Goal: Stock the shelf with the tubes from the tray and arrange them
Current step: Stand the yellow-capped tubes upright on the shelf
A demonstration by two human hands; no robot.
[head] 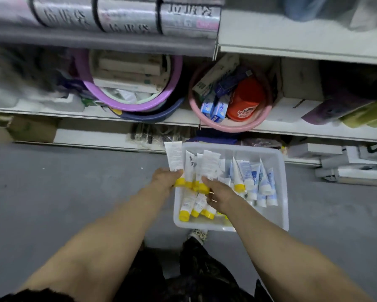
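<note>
While gripped by left hand (164, 178) and right hand (219, 194), the tubes (192, 166) are fanned over the tray (284, 192).
Their caps (193, 185) should be evened between the hands before the shelf (292, 125) beyond is stocked.
</note>
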